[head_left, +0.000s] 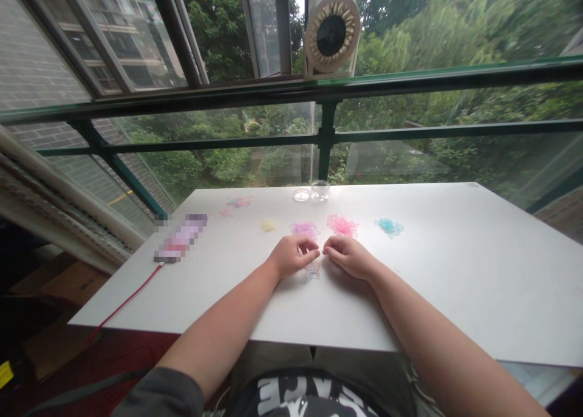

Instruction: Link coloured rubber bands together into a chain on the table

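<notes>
My left hand [294, 256] is held just over the table, its thumb and fingertips brought close together in a pinch. Facing it, my right hand [350, 256] has its fingers curled and pressed together. Anything between the fingertips is too small to make out. Below and between the hands lies a loose pile of mixed pale elastic bands [311, 272]. Just beyond my left hand is a purple pile of bands [304, 229], partly hidden by it. A pink pile of bands [342, 225] lies beyond my right hand.
Yellow bands [267, 226], teal bands [389, 226] and mixed pink-orange bands [239, 203] lie on the white table [455, 271]. A clear round container [320, 192] stands beside its lid [301, 195] at the back. A blurred phone-like object [181, 239] with a red cable [130, 297] lies left.
</notes>
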Available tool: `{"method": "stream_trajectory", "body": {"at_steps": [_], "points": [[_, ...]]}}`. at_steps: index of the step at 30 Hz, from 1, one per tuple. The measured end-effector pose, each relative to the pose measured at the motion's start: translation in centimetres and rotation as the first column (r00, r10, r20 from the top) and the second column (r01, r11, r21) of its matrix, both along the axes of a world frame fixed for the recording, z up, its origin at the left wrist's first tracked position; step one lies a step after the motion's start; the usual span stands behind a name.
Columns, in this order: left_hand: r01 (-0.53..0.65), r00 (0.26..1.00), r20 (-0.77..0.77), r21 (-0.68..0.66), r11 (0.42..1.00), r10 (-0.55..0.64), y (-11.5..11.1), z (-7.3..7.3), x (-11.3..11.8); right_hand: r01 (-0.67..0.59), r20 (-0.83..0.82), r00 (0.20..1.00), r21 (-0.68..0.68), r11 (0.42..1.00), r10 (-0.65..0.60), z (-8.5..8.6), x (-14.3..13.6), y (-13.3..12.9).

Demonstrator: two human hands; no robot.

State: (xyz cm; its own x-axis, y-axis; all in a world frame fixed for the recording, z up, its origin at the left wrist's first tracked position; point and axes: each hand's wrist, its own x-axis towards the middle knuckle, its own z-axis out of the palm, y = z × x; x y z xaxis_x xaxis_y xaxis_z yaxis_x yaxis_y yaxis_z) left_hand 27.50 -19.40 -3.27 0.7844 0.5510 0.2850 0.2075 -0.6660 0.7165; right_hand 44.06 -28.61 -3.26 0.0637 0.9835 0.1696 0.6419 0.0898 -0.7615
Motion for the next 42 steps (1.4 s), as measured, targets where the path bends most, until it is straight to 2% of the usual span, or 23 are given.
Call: {"method": "stream_trajectory", "body": {"at_steps": [5, 15, 19, 21, 23, 26, 28, 29, 33, 42], "points": [[0.016, 0.999, -0.034, 0.015, 1.000, -0.015, -0.2, 0.0, 0.2, -0.019, 0.010, 1.000, 0.008, 1.000, 0.019, -0.2, 0.0, 0.1], [-0.009, 1.000, -0.002, -0.022, 1.000, 0.009, -0.3, -0.2, 0.4, -0.028, -0.017, 0.999, 0.001, 1.000, 0.028, -0.3, 0.1, 0.1], [-0.038, 0.999, 0.028, 0.042, 0.998, 0.037, 1.1, 0.2, -0.4, -0.007, -0.011, 1.000, -0.006, 1.000, 0.007, -0.2, 0.0, 0.0], [-0.120, 0.992, 0.056, 0.114, 0.986, 0.114, 3.0, 0.5, -1.8, 0.008, -0.005, 1.000, -0.015, 1.000, -0.008, -0.1, 0.0, -0.1], [-0.265, 0.964, 0.082, 0.167, 0.950, 0.255, 5.4, 0.7, -3.7, 0.010, 0.011, 1.000, -0.013, 1.000, -0.010, -0.1, -0.1, -0.1], [-0.513, 0.858, 0.094, 0.148, 0.846, 0.504, 8.6, 0.3, -6.4, 0.005, 0.036, 0.999, -0.014, 1.000, -0.004, -0.2, -0.1, -0.1], [-0.614, 0.789, 0.051, 0.097, 0.783, 0.612, 9.9, -0.4, -7.4, 0.005, 0.044, 0.999, -0.016, 1.000, -0.005, -0.4, 0.0, -0.1], [-0.625, 0.780, 0.025, 0.078, 0.776, 0.625, 10.2, -0.7, -7.5, 0.005, 0.046, 0.999, -0.017, 1.000, -0.004, -0.4, 0.0, -0.1], [-0.555, 0.828, -0.035, 0.078, 0.828, 0.559, 10.0, -1.7, -6.8, 0.001, 0.047, 0.999, -0.020, 1.000, 0.000, -0.6, 0.1, -0.1], [-0.549, 0.833, -0.037, 0.064, 0.833, 0.552, 9.6, -1.7, -6.6, -0.003, 0.058, 0.998, -0.014, 1.000, 0.004, -0.6, 0.1, 0.0]]}}
